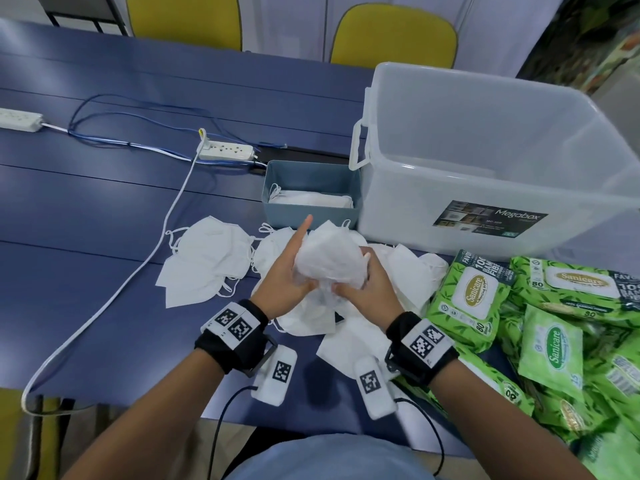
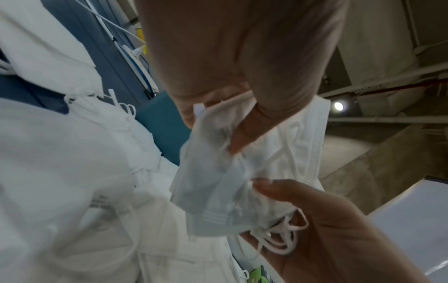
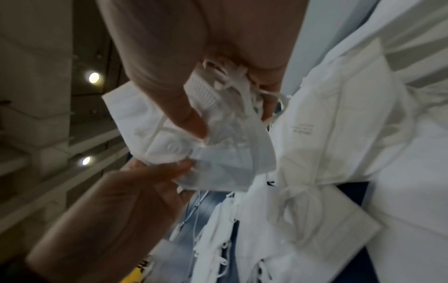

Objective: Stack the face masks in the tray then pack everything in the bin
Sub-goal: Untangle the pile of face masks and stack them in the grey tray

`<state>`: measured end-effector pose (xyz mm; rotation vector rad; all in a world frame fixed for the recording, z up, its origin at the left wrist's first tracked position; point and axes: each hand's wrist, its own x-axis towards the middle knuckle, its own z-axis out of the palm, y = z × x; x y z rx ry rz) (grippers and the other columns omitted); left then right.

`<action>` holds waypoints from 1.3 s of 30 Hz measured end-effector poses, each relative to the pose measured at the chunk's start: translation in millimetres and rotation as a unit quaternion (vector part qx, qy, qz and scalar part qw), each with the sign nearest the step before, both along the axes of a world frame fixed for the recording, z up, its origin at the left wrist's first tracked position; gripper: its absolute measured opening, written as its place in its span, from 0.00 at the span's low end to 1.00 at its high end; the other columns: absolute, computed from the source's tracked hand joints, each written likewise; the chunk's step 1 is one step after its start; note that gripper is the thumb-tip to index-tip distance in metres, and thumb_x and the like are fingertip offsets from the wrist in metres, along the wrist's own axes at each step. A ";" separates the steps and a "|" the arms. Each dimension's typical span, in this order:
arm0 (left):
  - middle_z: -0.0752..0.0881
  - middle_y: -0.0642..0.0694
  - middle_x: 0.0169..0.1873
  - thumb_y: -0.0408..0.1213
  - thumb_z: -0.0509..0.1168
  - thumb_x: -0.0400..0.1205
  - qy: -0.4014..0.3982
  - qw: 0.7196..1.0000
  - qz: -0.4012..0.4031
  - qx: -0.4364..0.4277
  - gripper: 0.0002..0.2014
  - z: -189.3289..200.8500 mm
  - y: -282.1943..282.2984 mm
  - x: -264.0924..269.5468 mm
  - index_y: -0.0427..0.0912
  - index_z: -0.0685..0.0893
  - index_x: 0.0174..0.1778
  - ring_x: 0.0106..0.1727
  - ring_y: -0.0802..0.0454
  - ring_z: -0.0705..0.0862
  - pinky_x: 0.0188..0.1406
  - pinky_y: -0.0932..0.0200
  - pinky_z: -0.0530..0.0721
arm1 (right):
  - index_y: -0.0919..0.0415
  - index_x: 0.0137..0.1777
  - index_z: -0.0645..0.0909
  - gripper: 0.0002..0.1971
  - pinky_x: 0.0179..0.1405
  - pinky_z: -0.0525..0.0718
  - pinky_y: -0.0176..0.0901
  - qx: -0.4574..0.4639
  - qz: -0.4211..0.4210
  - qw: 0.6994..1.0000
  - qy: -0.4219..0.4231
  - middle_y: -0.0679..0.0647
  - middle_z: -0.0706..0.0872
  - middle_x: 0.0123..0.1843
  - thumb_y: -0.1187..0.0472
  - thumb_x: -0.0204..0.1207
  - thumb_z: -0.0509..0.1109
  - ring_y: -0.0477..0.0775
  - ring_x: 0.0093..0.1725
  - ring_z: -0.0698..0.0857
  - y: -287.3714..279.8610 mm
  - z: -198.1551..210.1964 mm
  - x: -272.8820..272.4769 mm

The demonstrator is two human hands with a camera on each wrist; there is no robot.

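We pinch a loose mask bundle (image 1: 329, 258) between left hand (image 1: 284, 275) and right hand (image 1: 367, 285) (straps dangling), so a slack grip could spill it short of the tray (image 1: 277, 188).

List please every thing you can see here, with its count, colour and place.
held face mask: one or more, white, between both hands
loose face masks: many, white, on table
tray: one, grey-blue, beside bin, masks inside
bin: one, clear, right
wipe packs: several, green, right near edge
power strips: two, white, left
chairs: two, yellow, behind table
table: one, blue
left hand: grips mask
right hand: grips mask
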<state>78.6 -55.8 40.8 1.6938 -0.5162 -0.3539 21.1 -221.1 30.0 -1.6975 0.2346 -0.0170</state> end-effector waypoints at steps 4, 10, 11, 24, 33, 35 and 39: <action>0.74 0.53 0.65 0.15 0.62 0.69 -0.031 0.998 0.037 0.039 0.37 -16.7 3.9 2.1 0.46 0.66 0.73 0.64 0.65 0.73 0.67 0.68 0.70 | 0.49 0.57 0.70 0.25 0.50 0.79 0.39 -0.064 -0.007 0.998 -0.015 0.51 0.79 0.56 0.63 0.59 0.71 0.49 0.54 0.80 6.9 -19.6 7.5; 0.68 0.41 0.69 0.27 0.58 0.68 0.014 0.996 0.048 0.076 0.36 -27.9 3.3 -3.2 0.41 0.60 0.75 0.73 0.47 0.68 0.76 0.45 0.67 | 0.57 0.64 0.71 0.34 0.55 0.80 0.49 -0.184 0.027 0.982 0.031 0.57 0.76 0.57 0.61 0.53 0.72 0.55 0.58 0.78 11.8 -47.2 10.5; 0.66 0.40 0.71 0.27 0.59 0.69 0.027 0.996 0.046 0.076 0.37 -25.6 2.3 -3.2 0.39 0.58 0.76 0.74 0.48 0.66 0.77 0.47 0.65 | 0.57 0.59 0.74 0.29 0.50 0.82 0.49 -0.176 0.025 0.983 0.036 0.55 0.79 0.53 0.62 0.53 0.73 0.54 0.53 0.80 13.0 -48.9 13.6; 0.47 0.65 0.78 0.14 0.54 0.68 0.028 0.997 0.045 -0.048 0.48 -9.8 -3.5 -5.9 0.40 0.38 0.82 0.77 0.79 0.49 0.67 0.82 0.60 | 0.61 0.51 0.78 0.23 0.41 0.82 0.37 -0.065 -0.037 0.997 0.000 0.48 0.85 0.43 0.70 0.58 0.82 0.42 0.42 0.85 14.3 -40.7 24.8; 0.59 0.45 0.80 0.16 0.57 0.70 0.059 0.996 0.059 0.021 0.43 -42.6 20.0 3.9 0.48 0.53 0.80 0.83 0.47 0.56 0.82 0.49 0.55 | 0.54 0.65 0.70 0.39 0.54 0.81 0.30 -0.151 0.014 0.986 0.071 0.51 0.79 0.59 0.63 0.52 0.82 0.46 0.60 0.80 21.3 -66.4 23.5; 0.54 0.48 0.82 0.20 0.55 0.66 0.033 0.998 0.049 0.036 0.45 -44.4 20.4 6.3 0.55 0.54 0.79 0.84 0.49 0.48 0.83 0.45 0.48 | 0.51 0.60 0.74 0.37 0.51 0.86 0.46 -0.184 0.021 0.980 0.075 0.52 0.80 0.54 0.54 0.48 0.84 0.52 0.56 0.82 19.7 -73.2 30.0; 0.53 0.57 0.81 0.19 0.54 0.65 -0.001 0.999 -0.001 0.040 0.47 -40.5 18.8 8.0 0.58 0.50 0.79 0.83 0.61 0.48 0.84 0.53 0.47 | 0.50 0.66 0.72 0.41 0.60 0.76 0.34 -0.220 -0.024 0.975 0.017 0.45 0.73 0.62 0.57 0.50 0.85 0.47 0.62 0.73 24.4 -51.2 27.4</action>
